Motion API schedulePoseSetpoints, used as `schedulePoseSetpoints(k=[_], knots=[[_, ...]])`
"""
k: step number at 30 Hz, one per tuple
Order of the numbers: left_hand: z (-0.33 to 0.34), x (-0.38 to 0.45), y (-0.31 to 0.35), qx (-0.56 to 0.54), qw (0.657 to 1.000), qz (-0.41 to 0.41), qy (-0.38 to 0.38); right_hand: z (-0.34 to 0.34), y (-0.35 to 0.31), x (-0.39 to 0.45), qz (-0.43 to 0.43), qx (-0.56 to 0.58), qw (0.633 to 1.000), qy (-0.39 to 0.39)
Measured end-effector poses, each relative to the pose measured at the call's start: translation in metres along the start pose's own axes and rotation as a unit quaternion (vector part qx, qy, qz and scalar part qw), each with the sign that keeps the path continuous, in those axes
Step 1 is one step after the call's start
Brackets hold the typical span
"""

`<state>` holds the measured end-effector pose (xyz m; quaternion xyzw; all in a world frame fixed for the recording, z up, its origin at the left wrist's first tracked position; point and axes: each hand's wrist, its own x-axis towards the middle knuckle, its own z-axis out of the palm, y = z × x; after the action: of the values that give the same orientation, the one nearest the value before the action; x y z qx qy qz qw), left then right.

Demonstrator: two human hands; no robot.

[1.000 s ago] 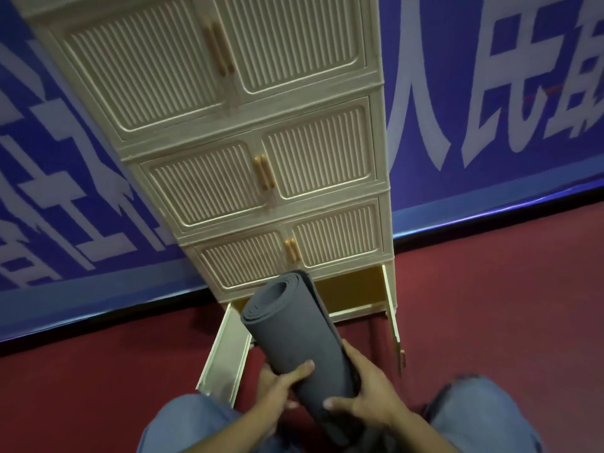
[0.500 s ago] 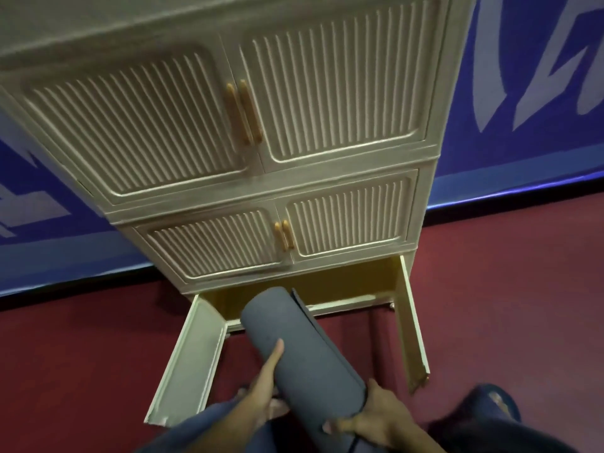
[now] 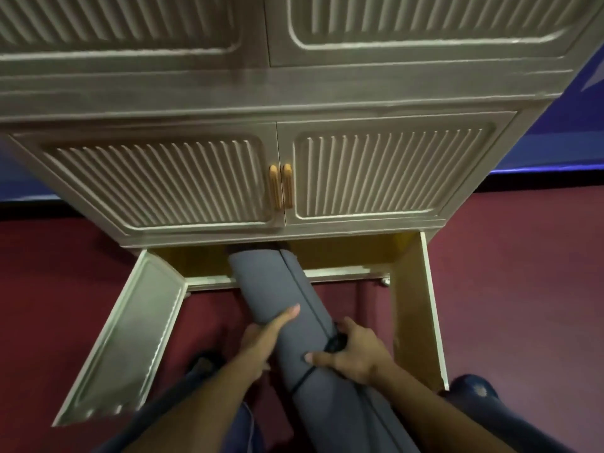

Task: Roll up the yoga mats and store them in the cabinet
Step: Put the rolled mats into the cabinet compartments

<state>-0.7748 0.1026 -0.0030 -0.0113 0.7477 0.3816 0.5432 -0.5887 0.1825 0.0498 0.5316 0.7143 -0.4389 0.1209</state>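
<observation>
Head view, looking down at the base of the cabinet (image 3: 300, 103). Bottom compartment (image 3: 346, 256) open, both of its doors swung out: left door (image 3: 130, 335) flat toward the floor side, right door (image 3: 415, 308) edge-on. Upper doors shut, orange handles (image 3: 281, 190) together.

Rolled grey yoga mat (image 3: 277, 289) lies at an angle, far end just inside the bottom compartment, near end running down past the lower edge of frame. Outer flap seam visible along the top right of the roll.

Left hand (image 3: 261, 338): cupped against the left side of the roll, thumb laid over the top. Right hand (image 3: 353, 354): clasped round the right side, thumb pressed on the mat beside a dark strap or cord (image 3: 333, 346); what this strap fastens, cannot tell.

Judged step: feeding the roll lengthways into the compartment; most of its length is not yet inside.

Risks, as judgement:
- Loose outer flap could catch on the compartment's upper edge or front sill (image 3: 343, 273) and peel the roll open, since the seam faces up.
- Roll enters skewed; the far end may jam against the back or side wall, depth unseen.
- Grip sits mid-length, so the foam may buckle under a push.
- Doors may not close if the mat is longer than the compartment.
</observation>
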Motion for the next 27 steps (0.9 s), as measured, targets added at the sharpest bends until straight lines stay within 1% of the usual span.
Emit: schedulePoseSetpoints(k=[2,4,5,6,7,8,9,10,11,12,14,15,17,18,21,22,24,27], knots=[[-0.007,0.014,0.023,-0.004,1.0,0.021,0.02,-0.008,-0.001,0.009,-0.006,0.019,0.999,-0.041],[-0.013,0.029,0.044,-0.023,0.998,0.038,0.034,-0.009,-0.002,0.013,0.012,0.023,0.991,-0.129],[-0.017,0.037,0.052,-0.036,0.997,0.048,0.038,-0.007,-0.003,0.013,0.026,-0.002,0.986,-0.162],[-0.023,0.045,0.058,-0.051,0.997,0.052,0.03,-0.003,-0.003,0.014,0.035,-0.044,0.984,-0.166],[-0.027,0.05,0.062,-0.071,0.996,0.05,0.011,0.003,-0.003,0.015,0.035,-0.09,0.986,-0.135],[-0.032,0.054,0.061,-0.098,0.994,0.039,-0.015,0.009,-0.005,0.017,0.025,-0.116,0.99,-0.078],[-0.034,0.057,0.059,-0.129,0.991,0.028,-0.037,0.015,-0.008,0.02,0.013,-0.113,0.993,-0.021],[-0.034,0.061,0.056,-0.158,0.986,0.022,-0.055,0.021,-0.013,0.024,0.006,-0.1,0.995,0.012],[-0.032,0.064,0.054,-0.182,0.981,0.019,-0.065,0.029,-0.017,0.027,0.0,-0.105,0.994,0.017],[-0.027,0.065,0.051,-0.192,0.979,0.017,-0.074,0.037,-0.022,0.03,-0.007,-0.134,0.991,0.01],[-0.016,0.06,0.047,-0.158,0.984,-0.001,-0.084,0.058,-0.025,0.035,0.002,-0.2,0.98,0.008],[-0.011,0.057,0.044,-0.13,0.987,-0.017,-0.087,0.068,-0.024,0.038,0.02,-0.211,0.977,0.011],[-0.005,0.056,0.035,-0.091,0.99,-0.05,-0.099,0.08,-0.017,0.047,0.061,-0.195,0.979,0.015],[-0.003,0.057,0.031,-0.082,0.989,-0.061,-0.105,0.079,-0.013,0.054,0.084,-0.167,0.982,0.024],[0.005,0.06,0.023,-0.067,0.987,-0.071,-0.13,0.061,0.0,0.077,0.136,-0.074,0.985,0.081],[0.008,0.06,0.022,-0.049,0.987,-0.073,-0.137,0.056,0.004,0.082,0.145,-0.061,0.984,0.082],[0.011,0.061,0.021,-0.02,0.987,-0.071,-0.141,0.052,0.012,0.085,0.138,-0.062,0.986,0.072],[0.01,0.073,0.034,-0.047,0.99,-0.045,-0.122,0.055,0.018,0.084,0.093,-0.091,0.986,0.1]])
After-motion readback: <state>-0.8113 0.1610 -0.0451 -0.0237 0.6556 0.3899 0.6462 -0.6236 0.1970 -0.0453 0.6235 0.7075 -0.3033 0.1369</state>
